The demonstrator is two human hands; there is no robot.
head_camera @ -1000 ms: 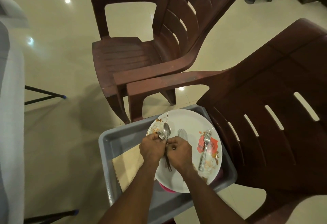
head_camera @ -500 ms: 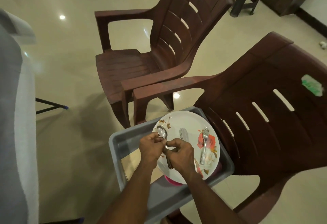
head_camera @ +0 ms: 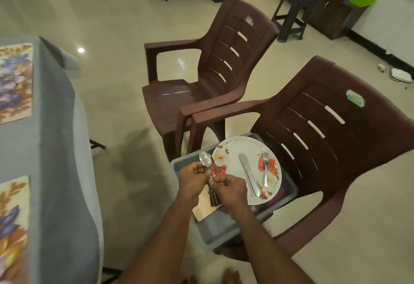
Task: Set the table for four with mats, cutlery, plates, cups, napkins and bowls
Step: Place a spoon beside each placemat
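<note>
Above the grey plastic tub [head_camera: 179, 165] that sits on the seat of the nearer brown chair [head_camera: 336, 149], both forearms reach forward and down, bare to the elbow, with the hands meeting over the tub's left part. The left hand [head_camera: 192, 179] is curled, fingers folded toward the palm, and closed round the handle of a spoon [head_camera: 206, 159], whose shiny oval bowl stands up above the knuckles. The right hand [head_camera: 230, 188] sits just beside it, touching it, its fingers bent and pinched on the lower end of the cutlery; dark handle ends [head_camera: 214, 198] hang beneath the two hands, but how many pieces they belong to I cannot tell. In the tub lies a round white plate [head_camera: 237, 147] with a glossy surface and printed red and pale flowers; on it rest a long steel knife [head_camera: 248, 174] and, to its right, a slim fork [head_camera: 265, 169], the two apart and roughly parallel. A pale flat sheet [head_camera: 203, 211] shows under the plate, and something pink [head_camera: 282, 193] at its right edge. A second moulded brown chair [head_camera: 212, 77] with a slotted back stands just beyond, armrests touching. At the left edge the desk [head_camera: 56, 149] wears a soft grey cloth, with two flat floral mats [head_camera: 14, 82] laid on it, well apart from the tub.
</note>
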